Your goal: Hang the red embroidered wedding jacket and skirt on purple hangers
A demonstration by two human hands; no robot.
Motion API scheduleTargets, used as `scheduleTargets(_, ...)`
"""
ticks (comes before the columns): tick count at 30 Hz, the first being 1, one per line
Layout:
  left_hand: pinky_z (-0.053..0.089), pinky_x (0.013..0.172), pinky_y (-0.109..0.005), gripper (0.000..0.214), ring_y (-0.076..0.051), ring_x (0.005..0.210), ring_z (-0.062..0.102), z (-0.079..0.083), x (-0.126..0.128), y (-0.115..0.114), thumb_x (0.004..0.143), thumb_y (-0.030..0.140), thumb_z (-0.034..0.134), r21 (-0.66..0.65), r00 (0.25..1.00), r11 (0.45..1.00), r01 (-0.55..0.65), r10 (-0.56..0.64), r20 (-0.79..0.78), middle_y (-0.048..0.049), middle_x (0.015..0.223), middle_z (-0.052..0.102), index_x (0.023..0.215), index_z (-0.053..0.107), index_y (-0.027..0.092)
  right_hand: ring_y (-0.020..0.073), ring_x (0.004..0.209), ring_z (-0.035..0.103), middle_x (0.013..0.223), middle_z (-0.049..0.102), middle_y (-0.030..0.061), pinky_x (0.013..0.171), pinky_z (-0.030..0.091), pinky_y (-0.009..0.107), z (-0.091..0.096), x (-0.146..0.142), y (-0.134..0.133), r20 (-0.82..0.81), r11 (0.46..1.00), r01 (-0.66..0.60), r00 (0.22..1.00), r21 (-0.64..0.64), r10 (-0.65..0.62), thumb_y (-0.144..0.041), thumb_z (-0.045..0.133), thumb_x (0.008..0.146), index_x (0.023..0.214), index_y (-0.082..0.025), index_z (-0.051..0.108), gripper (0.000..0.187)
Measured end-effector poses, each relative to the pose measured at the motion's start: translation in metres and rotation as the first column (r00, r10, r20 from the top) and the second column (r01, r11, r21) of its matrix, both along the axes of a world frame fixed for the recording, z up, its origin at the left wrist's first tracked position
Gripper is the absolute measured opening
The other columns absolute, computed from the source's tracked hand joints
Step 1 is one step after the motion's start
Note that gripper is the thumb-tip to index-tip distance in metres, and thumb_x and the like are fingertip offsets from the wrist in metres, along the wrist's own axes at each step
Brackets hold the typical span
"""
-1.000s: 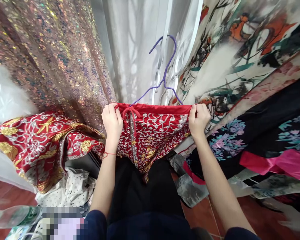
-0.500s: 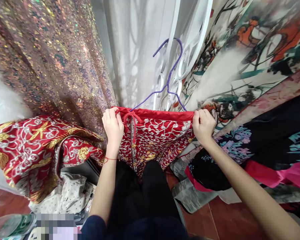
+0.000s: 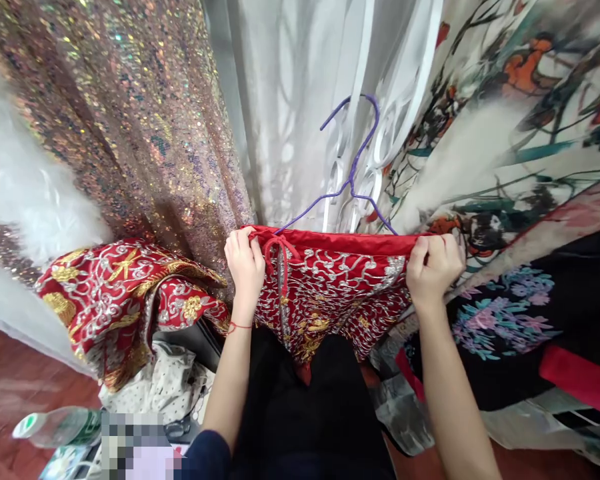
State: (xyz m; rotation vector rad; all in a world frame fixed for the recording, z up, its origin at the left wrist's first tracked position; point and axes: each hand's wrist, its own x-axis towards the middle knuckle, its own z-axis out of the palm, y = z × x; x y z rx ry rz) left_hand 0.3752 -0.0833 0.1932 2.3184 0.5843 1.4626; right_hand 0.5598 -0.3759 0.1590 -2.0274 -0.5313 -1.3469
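Observation:
A red embroidered skirt (image 3: 330,287) with silver and gold patterns hangs from a purple wire hanger (image 3: 353,180). My left hand (image 3: 245,263) is closed on the left end of its red waistband, beside a small drawstring bow. My right hand (image 3: 433,267) is closed on the right end of the waistband. Both hands hold the band stretched out level in front of me. The hanger's hook rises above the band, before a white curtain (image 3: 290,113).
A sequinned fabric (image 3: 125,113) hangs at the left. A matching red embroidered garment (image 3: 115,300) lies heaped below it. Printed floral fabrics (image 3: 505,133) and a black flowered one (image 3: 520,313) hang at the right. A plastic bottle (image 3: 60,427) lies on the red tiled floor.
The view has shifted, so the skirt and both hands sit a little further right and lower in the picture. Both hands keep their hold on the waistband.

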Motion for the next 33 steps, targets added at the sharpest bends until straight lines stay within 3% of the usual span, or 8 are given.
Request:
scheduleTargets(11, 0.034, 0.118, -0.043, 0.040, -0.025, 0.138, 0.047, -0.001, -0.058, -0.048, 0.096, 0.025, 0.048, -0.162, 0.966, 0.954, 0.254, -0.241, 0.095, -0.0153, 0.144, 0.054, 0.136, 0.052, 0.020, 0.0439, 0.097, 0.061, 0.100, 0.064, 0.0224, 0.083, 0.043, 0.060, -0.005, -0.015, 0.009, 0.122, 0.992, -0.071, 0.991, 0.108, 0.057, -0.043, 0.049, 0.092, 0.105, -0.027, 0.066, 0.026)
scheduleTargets(14, 0.048, 0.102, -0.035, 0.022, -0.023, 0.109, 0.066, -0.026, -0.100, -0.072, 0.095, 0.030, 0.054, -0.410, 0.915, 0.820, 0.400, -0.335, 0.224, -0.0093, 0.113, 0.071, 0.110, 0.069, 0.024, 0.0530, 0.123, 0.049, 0.131, 0.053, 0.0296, 0.093, 0.036, 0.071, 0.009, -0.057, 0.024, 0.172, 0.994, -0.011, 0.985, 0.113, -0.008, -0.038, 0.059, 0.086, 0.138, -0.024, 0.051, 0.055)
scheduleTargets(18, 0.053, 0.080, -0.029, 0.019, -0.018, 0.081, 0.068, -0.068, -0.139, -0.082, 0.090, 0.040, 0.064, -0.722, 0.898, 0.538, 0.436, -0.208, 0.388, -0.0057, 0.084, 0.072, 0.086, 0.072, 0.023, 0.0488, 0.136, 0.038, 0.147, 0.041, 0.0243, 0.103, 0.031, 0.072, 0.046, -0.134, 0.084, 0.112, 0.971, -0.233, 0.965, -0.048, 0.237, -0.032, 0.061, 0.087, 0.143, -0.026, 0.044, 0.059)
scheduleTargets(20, 0.052, 0.074, -0.026, 0.022, -0.015, 0.076, 0.067, -0.082, -0.150, -0.076, 0.088, 0.043, 0.066, -0.767, 0.879, 0.463, 0.444, -0.056, 0.474, -0.0048, 0.081, 0.072, 0.088, 0.070, 0.022, 0.0419, 0.131, 0.045, 0.139, 0.049, 0.0204, 0.104, 0.036, 0.067, 0.064, -0.174, 0.131, 0.062, 0.862, -0.453, 0.877, -0.230, 0.477, -0.030, 0.056, 0.091, 0.137, -0.025, 0.048, 0.048)
scheduleTargets(22, 0.050, 0.068, -0.023, 0.024, -0.013, 0.073, 0.067, -0.091, -0.156, -0.064, 0.087, 0.043, 0.068, -0.773, 0.828, 0.419, 0.476, 0.081, 0.554, -0.0042, 0.084, 0.072, 0.093, 0.068, 0.020, 0.0347, 0.129, 0.048, 0.133, 0.055, 0.0167, 0.105, 0.040, 0.057, 0.077, -0.212, 0.183, -0.009, 0.641, -0.609, 0.728, -0.467, 0.686, -0.027, 0.051, 0.094, 0.131, -0.024, 0.053, 0.036)
scheduleTargets(27, 0.049, 0.063, -0.020, 0.018, -0.010, 0.069, 0.067, -0.096, -0.165, -0.029, 0.088, 0.035, 0.064, -0.712, 0.658, 0.246, 0.658, 0.274, 0.702, -0.0025, 0.081, 0.071, 0.091, 0.061, 0.017, 0.0359, 0.138, 0.040, 0.148, 0.048, 0.0176, 0.110, 0.034, 0.059, 0.072, -0.290, 0.286, -0.182, 0.122, -0.532, 0.484, -0.838, 0.856, -0.028, 0.064, 0.089, 0.134, -0.021, 0.054, 0.047)
scheduleTargets(30, 0.052, 0.070, -0.021, 0.012, -0.010, 0.072, 0.068, -0.094, -0.171, -0.012, 0.090, 0.028, 0.062, -0.664, 0.585, 0.203, 0.719, 0.337, 0.737, -0.0017, 0.083, 0.072, 0.095, 0.063, 0.017, 0.0400, 0.141, 0.038, 0.151, 0.045, 0.0215, 0.112, 0.029, 0.067, 0.052, -0.311, 0.311, -0.253, 0.024, -0.476, 0.509, -0.879, 0.823, -0.022, 0.076, 0.078, 0.138, -0.019, 0.051, 0.065)
scheduleTargets(33, 0.053, 0.078, -0.022, 0.016, -0.012, 0.082, 0.070, -0.093, -0.175, -0.002, 0.083, 0.018, 0.070, -0.665, 0.587, 0.163, 0.729, 0.352, 0.729, -0.0029, 0.093, 0.075, 0.099, 0.066, 0.017, 0.0384, 0.141, 0.039, 0.153, 0.044, 0.0206, 0.113, 0.026, 0.071, 0.033, -0.316, 0.314, -0.251, 0.084, -0.515, 0.546, -0.853, 0.799, -0.008, 0.065, 0.081, 0.139, -0.020, 0.050, 0.061)
